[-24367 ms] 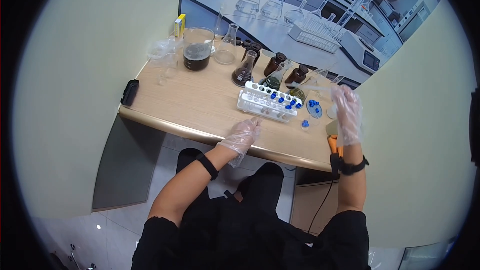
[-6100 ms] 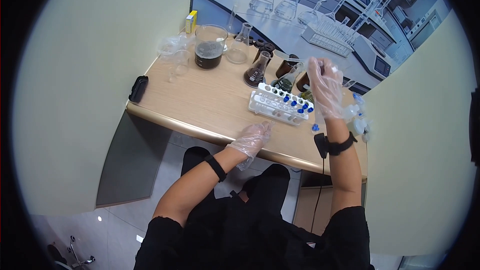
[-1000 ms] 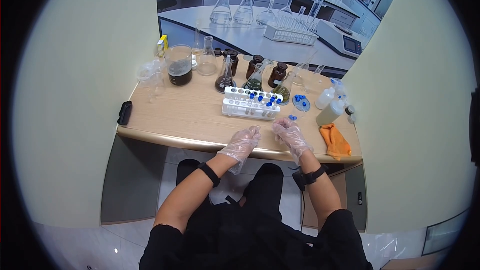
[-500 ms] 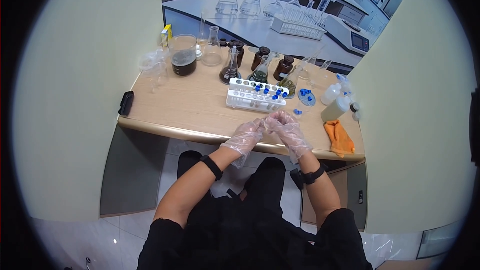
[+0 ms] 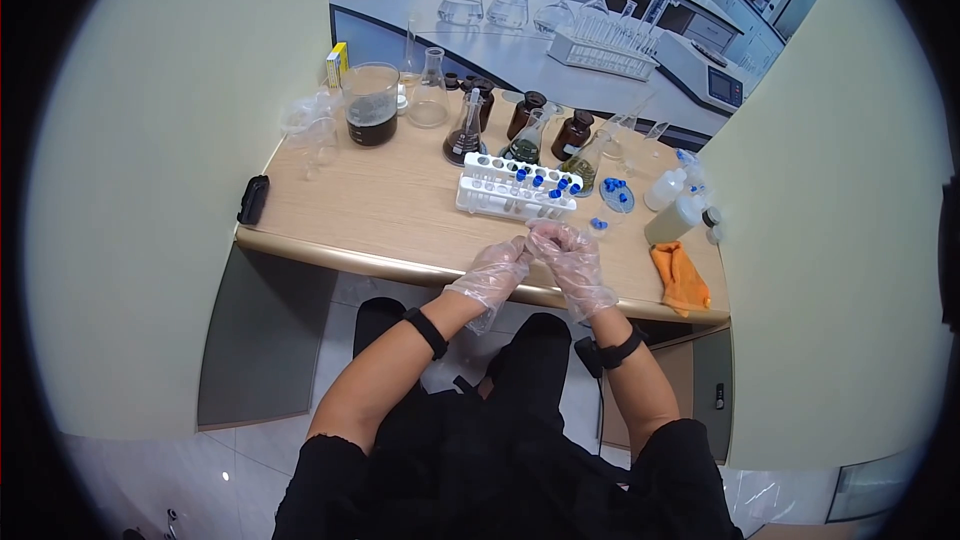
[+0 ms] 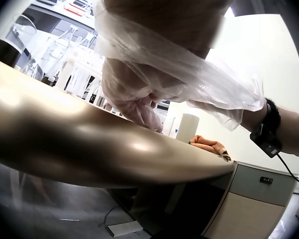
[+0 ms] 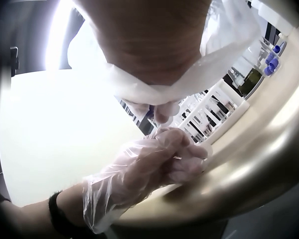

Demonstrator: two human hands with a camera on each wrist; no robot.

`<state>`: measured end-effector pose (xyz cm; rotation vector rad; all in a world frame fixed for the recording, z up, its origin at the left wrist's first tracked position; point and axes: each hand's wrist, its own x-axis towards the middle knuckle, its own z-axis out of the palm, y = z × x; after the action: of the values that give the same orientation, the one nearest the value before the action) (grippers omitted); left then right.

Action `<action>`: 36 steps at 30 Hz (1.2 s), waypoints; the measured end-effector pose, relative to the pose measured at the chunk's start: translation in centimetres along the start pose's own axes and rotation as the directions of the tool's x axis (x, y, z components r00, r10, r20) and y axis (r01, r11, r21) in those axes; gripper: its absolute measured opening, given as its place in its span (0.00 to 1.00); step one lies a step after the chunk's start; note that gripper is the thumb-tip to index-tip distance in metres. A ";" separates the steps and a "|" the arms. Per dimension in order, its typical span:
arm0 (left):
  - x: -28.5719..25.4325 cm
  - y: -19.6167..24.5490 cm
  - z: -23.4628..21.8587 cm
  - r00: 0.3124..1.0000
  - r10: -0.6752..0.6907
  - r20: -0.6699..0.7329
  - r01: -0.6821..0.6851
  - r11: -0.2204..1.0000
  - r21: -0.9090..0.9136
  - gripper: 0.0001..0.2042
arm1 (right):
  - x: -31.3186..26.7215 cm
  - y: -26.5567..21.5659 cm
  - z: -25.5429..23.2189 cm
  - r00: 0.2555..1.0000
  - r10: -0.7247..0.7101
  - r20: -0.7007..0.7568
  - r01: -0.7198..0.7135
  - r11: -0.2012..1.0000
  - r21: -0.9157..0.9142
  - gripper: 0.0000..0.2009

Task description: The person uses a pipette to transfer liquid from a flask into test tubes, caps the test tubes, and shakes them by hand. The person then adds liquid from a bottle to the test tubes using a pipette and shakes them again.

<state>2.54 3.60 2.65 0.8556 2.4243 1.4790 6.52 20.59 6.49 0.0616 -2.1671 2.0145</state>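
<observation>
Left hand (image 5: 503,270): gloved, its fingers are gripping what is looking like a clear tube (image 7: 163,122).
Right hand (image 5: 568,258): meeting the left, its fingertips are pinching what is appearing to be a blue cap (image 7: 150,112).
Tube: being held between the hands, just over the near edge of the surface (image 5: 385,210); fingers are hiding most of it, so its tilt and contents are going unseen.
Tube handling: I am judging it light, stiff and smooth, and brittle if glass (the pictures are not showing which).
Tube hold: the safest place is probably just below the mouth, thumb opposing fingers, with the rim being left bare and nobody squeezing hard.
Cap handling: I am guessing light, slightly springy plastic, needing a pinch by its sides and a straight, gentle push.
Gloves (image 5: 487,292): loose film is wrinkling around the wrists, probably making smooth walls slippery and small parts harder to feel.
Rack (image 5: 490,206): standing behind the hands, it is carrying several capped tubes (image 5: 521,175).
Spare caps (image 5: 598,224): some are lying near the right hand, others are resting in the dish (image 5: 622,205) beyond.
</observation>
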 end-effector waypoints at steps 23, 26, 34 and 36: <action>0.3 -1.1 0.6 1.000 0.012 -0.003 -0.012 1.000 0.007 0.16 | -1.2 -5.2 0.9 0.845 -0.435 0.311 0.508 0.467 -0.724 0.11; 0.2 -0.7 0.6 1.000 -0.007 -0.012 0.007 1.000 -0.012 0.16 | -1.1 -4.9 1.4 0.966 -0.216 0.139 0.245 0.616 -0.749 0.10; 0.4 -1.4 1.1 0.997 0.047 -0.059 -0.050 0.998 -0.049 0.14 | -0.3 -5.2 0.8 0.955 -0.185 0.230 0.295 0.568 -0.768 0.09; 0.3 -1.3 1.3 0.995 0.057 -0.083 -0.060 0.998 -0.036 0.11 | 0.0 -5.8 0.2 0.944 -0.174 0.280 0.328 0.588 -0.740 0.09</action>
<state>2.37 4.32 0.97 0.8814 2.4394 1.6068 7.41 19.93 12.21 0.4175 -2.7578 0.7933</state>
